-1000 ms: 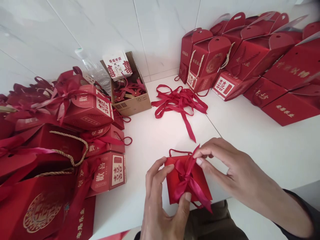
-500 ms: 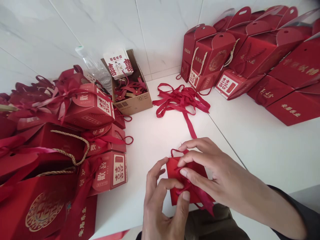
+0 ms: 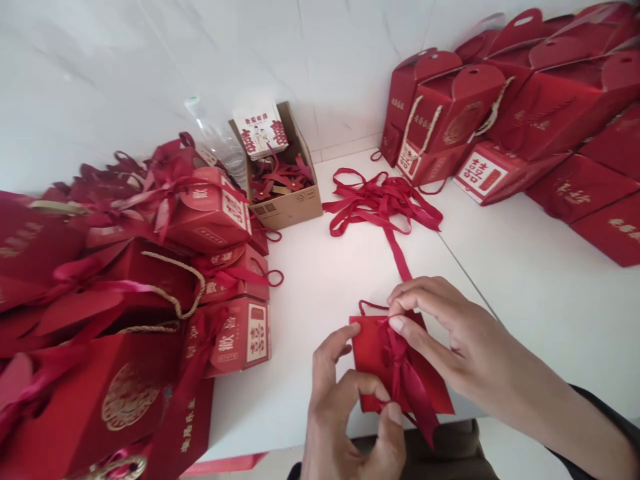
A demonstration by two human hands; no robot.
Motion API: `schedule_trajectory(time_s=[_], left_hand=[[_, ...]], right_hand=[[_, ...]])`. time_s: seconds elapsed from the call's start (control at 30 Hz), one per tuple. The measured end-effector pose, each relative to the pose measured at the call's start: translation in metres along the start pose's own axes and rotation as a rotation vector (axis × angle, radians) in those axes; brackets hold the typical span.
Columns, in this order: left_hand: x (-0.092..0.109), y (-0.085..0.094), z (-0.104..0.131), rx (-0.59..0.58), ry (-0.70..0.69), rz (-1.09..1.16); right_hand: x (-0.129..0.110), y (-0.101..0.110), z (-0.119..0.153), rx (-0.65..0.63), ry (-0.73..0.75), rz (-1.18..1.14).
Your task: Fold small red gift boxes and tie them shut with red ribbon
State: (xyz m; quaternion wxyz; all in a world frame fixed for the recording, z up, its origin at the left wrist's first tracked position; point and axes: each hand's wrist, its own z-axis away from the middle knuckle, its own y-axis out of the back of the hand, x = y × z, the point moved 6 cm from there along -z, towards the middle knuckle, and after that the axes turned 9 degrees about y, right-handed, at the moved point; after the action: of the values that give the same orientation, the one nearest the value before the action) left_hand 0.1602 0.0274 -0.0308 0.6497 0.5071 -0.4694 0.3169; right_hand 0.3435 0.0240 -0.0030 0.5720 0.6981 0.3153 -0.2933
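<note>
A small red gift box (image 3: 367, 363) sits at the table's front edge, with a dark red ribbon (image 3: 400, 363) knotted across its top. My left hand (image 3: 353, 400) is at the box's left side; its thumb and index finger pinch the ribbon's lower loop, while another fingertip touches the box's upper left corner. Above the knot, my right hand (image 3: 435, 327) pinches the upper part of the ribbon between thumb and fingers. One ribbon tail hangs past the front edge of the box. A thin cord handle shows behind the box.
A loose heap of red ribbon (image 3: 385, 203) lies behind, one strand running toward my right hand. A cardboard box (image 3: 290, 207) holds cards and ribbon pieces. Finished-looking red boxes with bows (image 3: 240, 340) crowd the left; red cartons (image 3: 450, 120) stack up at right. A clear plastic bottle (image 3: 220, 143) leans near the wall.
My hands have drawn apart along the ribbon, the right upward and the left downward, and the knot now shows between them. The view has shifted, so everything appears further right.
</note>
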Motion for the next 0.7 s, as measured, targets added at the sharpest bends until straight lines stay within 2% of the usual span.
schedule_trajectory(time_s=[0.3, 0.43, 0.57, 0.7], left_hand=[[-0.002, 0.002, 0.002, -0.051, -0.066, -0.019], [-0.003, 0.002, 0.002, -0.021, -0.037, 0.009], [-0.007, 0.001, 0.003, 0.008, -0.005, 0.039], [-0.011, 0.017, -0.003, 0.082, -0.01, 0.135]], right_hand=[[0.045, -0.008, 0.011, -0.012, 0.046, 0.042], [0.036, -0.005, 0.008, 0.047, -0.023, 0.045], [0.021, -0.003, 0.003, 0.052, -0.103, -0.024], [0.03, 0.011, 0.01, 0.148, -0.261, -0.071]])
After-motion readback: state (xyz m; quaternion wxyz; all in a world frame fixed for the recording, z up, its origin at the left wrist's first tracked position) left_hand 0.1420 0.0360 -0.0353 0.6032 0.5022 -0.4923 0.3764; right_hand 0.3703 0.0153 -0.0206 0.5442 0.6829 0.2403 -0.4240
